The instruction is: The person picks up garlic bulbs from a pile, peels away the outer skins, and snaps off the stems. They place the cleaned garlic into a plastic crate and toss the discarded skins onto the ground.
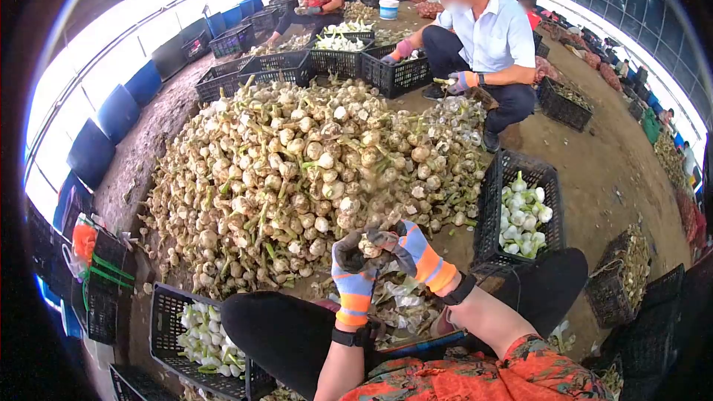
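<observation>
In front of my lap, both hands in striped work gloves with dark palms meet around one pale, brownish garlic-like bulb (369, 246). My left hand (353, 261) is closed around it from the left. From the right, my right hand (413, 251) has its fingers pressed on the same bulb. Just beyond lies a large heap of dirty, unpeeled bulbs (297, 171), some with green stems. Loose skins (405, 304) cover the ground beneath my hands.
Black crates of cleaned white bulbs stand at my right (553, 212) and left (165, 327). Across the heap a person in a light shirt (486, 37) squats with gloved hands. More crates (278, 67) line the heap's far edge; another person (321, 0) works there.
</observation>
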A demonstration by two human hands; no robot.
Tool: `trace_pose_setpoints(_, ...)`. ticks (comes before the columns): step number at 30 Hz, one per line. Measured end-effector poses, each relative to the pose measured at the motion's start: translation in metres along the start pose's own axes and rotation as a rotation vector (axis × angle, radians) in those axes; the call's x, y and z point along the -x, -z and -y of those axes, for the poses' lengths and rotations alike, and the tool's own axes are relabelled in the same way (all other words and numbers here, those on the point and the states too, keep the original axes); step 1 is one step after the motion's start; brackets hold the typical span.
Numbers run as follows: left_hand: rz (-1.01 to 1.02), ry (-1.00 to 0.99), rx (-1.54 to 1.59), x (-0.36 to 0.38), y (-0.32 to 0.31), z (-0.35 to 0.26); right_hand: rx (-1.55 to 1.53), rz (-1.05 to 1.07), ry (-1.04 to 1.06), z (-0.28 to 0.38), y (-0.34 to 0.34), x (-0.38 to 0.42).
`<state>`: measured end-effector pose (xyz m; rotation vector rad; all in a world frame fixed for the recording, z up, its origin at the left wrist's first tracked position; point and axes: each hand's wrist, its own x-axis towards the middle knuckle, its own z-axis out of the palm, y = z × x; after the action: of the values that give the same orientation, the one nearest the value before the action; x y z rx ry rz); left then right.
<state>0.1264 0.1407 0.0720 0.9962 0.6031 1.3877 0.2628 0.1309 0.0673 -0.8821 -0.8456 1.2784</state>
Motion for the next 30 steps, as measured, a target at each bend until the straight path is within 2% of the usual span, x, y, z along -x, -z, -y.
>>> trace_pose_setpoints(3,0.039,-0.093,-0.136,0.001,0.005,0.002,-0.074,-0.003,-0.004,0.019,-0.01,0.017)
trace_pose_setpoints(5,0.02,-0.081,-0.086,-0.002,0.003,-0.002,-0.094,-0.027,-0.018,0.037,-0.019,0.025)
trace_pose_setpoints(7,0.002,-0.069,-0.033,-0.003,0.0,-0.005,-0.077,0.129,-0.068,0.054,-0.021,0.022)
trace_pose_setpoints(8,0.016,-0.076,-0.037,-0.002,-0.003,-0.006,0.008,0.14,-0.041,0.061,-0.023,0.022)
trace_pose_setpoints(11,0.031,-0.06,-0.025,-0.002,-0.003,0.001,-0.025,0.096,-0.034,0.05,-0.023,0.014)
trace_pose_setpoints(13,0.029,-0.037,-0.01,-0.001,0.0,0.004,0.065,0.046,-0.05,0.046,-0.019,0.019)
trace_pose_setpoints(15,0.094,-0.104,-0.114,-0.001,0.006,0.003,-0.103,0.111,-0.069,0.04,-0.009,0.023)
trace_pose_setpoints(16,0.109,-0.16,-0.109,-0.002,0.008,0.005,-0.228,0.065,-0.203,0.049,-0.014,0.026)
trace_pose_setpoints(17,0.106,-0.16,-0.11,-0.001,0.0,-0.008,-0.229,0.067,-0.205,0.037,-0.002,0.023)
trace_pose_setpoints(18,0.069,-0.005,0.059,0.003,-0.009,-0.021,0.218,-0.097,-0.09,0.015,0.018,0.016)
trace_pose_setpoints(19,0.031,0.152,0.228,0.006,-0.015,-0.03,0.366,-0.136,-0.062,0.015,0.02,0.016)
trace_pose_setpoints(21,0.097,0.203,0.222,0.005,-0.009,-0.023,0.668,-0.23,-0.025,0.014,0.025,0.017)
trace_pose_setpoints(23,0.114,0.346,0.469,0.004,-0.011,-0.023,0.981,-0.045,0.352,0.029,0.014,0.018)
trace_pose_setpoints(24,0.101,0.349,0.433,0.005,-0.013,-0.026,0.926,-0.033,0.223,0.043,0.006,0.024)
trace_pose_setpoints(25,0.101,0.349,0.432,0.005,-0.012,-0.024,0.925,-0.033,0.223,0.041,0.011,0.021)
trace_pose_setpoints(27,0.082,0.377,0.481,0.004,-0.011,-0.019,1.126,0.047,0.392,0.034,0.023,0.016)
trace_pose_setpoints(28,0.085,0.378,0.48,0.005,-0.013,-0.021,1.125,0.044,0.392,0.038,0.017,0.018)
trace_pose_setpoints(30,0.071,0.302,0.237,0.005,-0.017,-0.028,0.719,-0.12,0.179,0.043,0.003,0.021)
